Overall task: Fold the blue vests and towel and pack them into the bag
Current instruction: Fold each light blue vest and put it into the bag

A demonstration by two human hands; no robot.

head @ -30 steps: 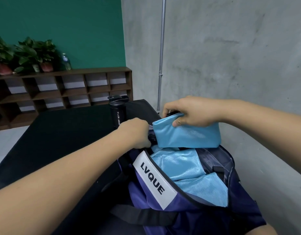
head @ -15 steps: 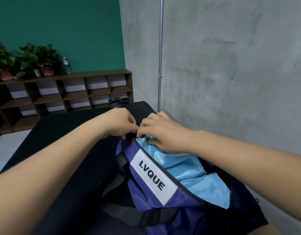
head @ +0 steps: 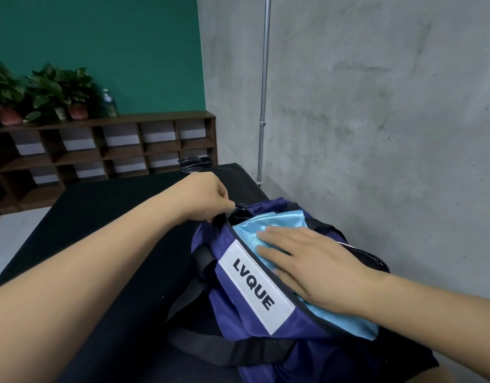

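Note:
A purple bag with a white LVQUE label lies open on the black table, close to the concrete wall. Light blue folded fabric fills its opening. My right hand lies flat on that fabric, fingers straight, pressing it down. My left hand grips the bag's rim at the far end of the opening, fingers curled round the black edge.
A black sport bottle stands behind my left hand, mostly hidden. A wooden cubby shelf with potted plants and a water bottle runs along the green wall. A metal pipe climbs the concrete wall. Black straps trail from the bag.
My right hand put the folded blue piece into the bag, let go of it and now lies flat on it. My left hand stayed at the bag's rim.

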